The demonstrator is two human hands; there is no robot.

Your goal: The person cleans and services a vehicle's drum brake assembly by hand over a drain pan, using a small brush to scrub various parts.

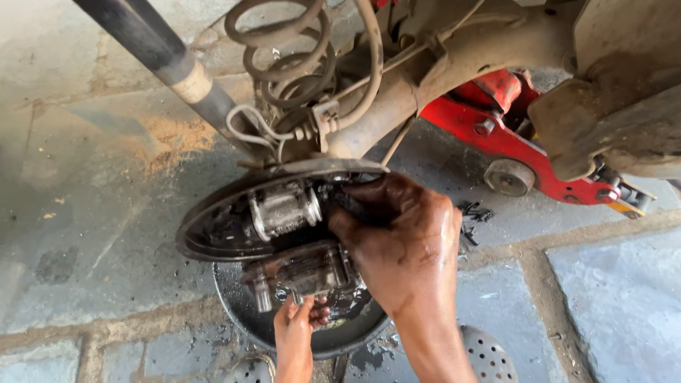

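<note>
Curling shut, right hand (pixel 404 241) fingers grip the brake backing plate (pixel 213 220); left hand (pixel 298 323) fingers pinch the wheel hub (pixel 305 273).

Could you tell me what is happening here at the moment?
A person is working bare-handed on a car's rear brake assembly, with the drum off and the backing plate exposed. The right hand reaches into the assembly, while the left hand touches the hub from below. A dark round pan lies underneath, and a red jack stands behind.

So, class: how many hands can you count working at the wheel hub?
2. The right hand grips the hub from the right; the left hand reaches up from below. Others may be out of view.
</note>
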